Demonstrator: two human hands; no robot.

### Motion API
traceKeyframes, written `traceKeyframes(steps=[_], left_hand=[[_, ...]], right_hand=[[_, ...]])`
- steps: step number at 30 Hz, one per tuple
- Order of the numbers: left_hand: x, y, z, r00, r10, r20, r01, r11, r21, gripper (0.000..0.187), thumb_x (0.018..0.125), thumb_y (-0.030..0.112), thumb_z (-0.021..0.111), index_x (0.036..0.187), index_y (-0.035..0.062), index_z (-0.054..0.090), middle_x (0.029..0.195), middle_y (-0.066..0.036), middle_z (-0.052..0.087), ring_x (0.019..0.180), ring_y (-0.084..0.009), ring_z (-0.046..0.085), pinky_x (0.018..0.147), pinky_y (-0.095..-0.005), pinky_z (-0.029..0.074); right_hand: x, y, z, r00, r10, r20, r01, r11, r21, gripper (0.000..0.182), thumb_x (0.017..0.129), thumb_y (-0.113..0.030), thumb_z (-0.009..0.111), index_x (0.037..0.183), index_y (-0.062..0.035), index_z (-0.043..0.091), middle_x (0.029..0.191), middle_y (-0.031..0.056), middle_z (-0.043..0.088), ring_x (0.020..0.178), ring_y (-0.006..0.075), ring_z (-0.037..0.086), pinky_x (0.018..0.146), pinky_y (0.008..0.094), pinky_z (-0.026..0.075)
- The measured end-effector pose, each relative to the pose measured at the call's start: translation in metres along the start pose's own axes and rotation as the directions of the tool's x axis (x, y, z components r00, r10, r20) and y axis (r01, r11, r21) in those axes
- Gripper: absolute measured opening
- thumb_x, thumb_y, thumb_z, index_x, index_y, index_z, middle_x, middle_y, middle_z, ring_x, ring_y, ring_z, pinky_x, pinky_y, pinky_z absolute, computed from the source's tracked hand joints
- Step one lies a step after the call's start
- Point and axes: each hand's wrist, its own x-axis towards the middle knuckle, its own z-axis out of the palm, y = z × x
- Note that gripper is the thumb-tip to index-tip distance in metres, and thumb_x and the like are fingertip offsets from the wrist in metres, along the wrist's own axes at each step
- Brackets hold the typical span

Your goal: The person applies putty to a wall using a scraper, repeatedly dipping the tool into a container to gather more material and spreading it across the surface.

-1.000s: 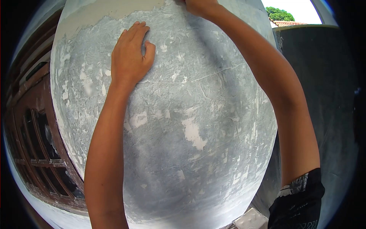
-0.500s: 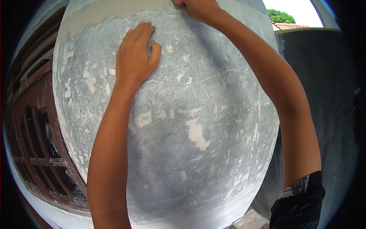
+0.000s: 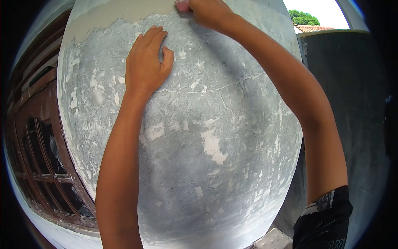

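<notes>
A grey, patchy wall (image 3: 186, 112) with whitish spots and a thin raised crack fills the middle. Across its top runs a smoother beige layer (image 3: 137, 10) with a ragged lower edge. My left hand (image 3: 147, 60) lies against the grey surface at the upper left, its fingers pointing up and the thumb apart, holding nothing. Near the top edge, my right hand (image 3: 209, 14) is closed around a small pink object (image 3: 182, 5), which is close to the wall beside the beige layer. Only part of that object shows.
A brown wooden frame with glass panes (image 3: 49, 145) is at the left. To the right stands a dark wall panel (image 3: 348, 103), with a tiled roof (image 3: 315, 28) and a tree (image 3: 304, 18) beyond. A pale block (image 3: 273, 240) sits at the bottom right.
My right hand has moved left and slightly down along the wall, bringing more of the pink object into view. My left hand has barely shifted.
</notes>
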Motion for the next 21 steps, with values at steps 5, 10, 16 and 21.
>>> traceKeyframes(steps=[5,10,16,21], left_hand=[[0.0,-0.002,0.0,1.0,0.0,0.004,0.0,1.0,-0.018,0.038,0.091,0.013,0.052,0.125,0.0026,0.066,0.138,-0.013,0.065,0.136,-0.0313,0.055,0.121,-0.0458,0.037],[0.0,-0.003,0.001,1.0,-0.004,-0.001,0.004,1.0,-0.011,0.038,0.092,0.013,0.051,0.125,0.0019,0.066,0.137,-0.014,0.065,0.136,-0.0313,0.055,0.121,-0.0454,0.036],[0.002,-0.003,-0.001,1.0,-0.014,0.0,0.014,0.999,-0.042,0.038,0.092,0.013,0.051,0.125,0.0021,0.066,0.136,-0.013,0.066,0.136,-0.0312,0.055,0.121,-0.0452,0.037],[-0.001,-0.002,0.001,1.0,-0.017,-0.007,0.017,1.0,-0.025,0.038,0.091,0.013,0.051,0.124,0.0019,0.066,0.136,-0.013,0.066,0.136,-0.0312,0.055,0.121,-0.045,0.037]], right_hand=[[-0.005,-0.026,-0.025,0.99,0.11,-0.09,-0.109,0.994,0.016,0.018,0.091,-0.006,0.056,0.093,0.0038,0.07,0.094,0.0322,0.066,0.092,0.0487,0.067,0.08,0.0517,0.054],[0.028,0.025,-0.013,0.889,0.431,-0.153,-0.435,0.9,0.009,0.02,0.099,-0.014,0.056,0.094,-0.0007,0.071,0.103,0.0267,0.071,0.097,0.0475,0.067,0.082,0.0513,0.054],[-0.008,-0.035,-0.015,0.999,-0.023,-0.043,0.028,0.993,0.117,0.02,0.096,-0.014,0.058,0.097,0.0026,0.07,0.099,0.0288,0.068,0.096,0.0464,0.067,0.084,0.048,0.054],[0.02,-0.006,-0.018,0.958,0.179,-0.224,-0.131,0.968,0.214,0.027,0.101,-0.02,0.058,0.101,0.0024,0.073,0.099,0.0289,0.069,0.096,0.0453,0.069,0.083,0.0481,0.054]])
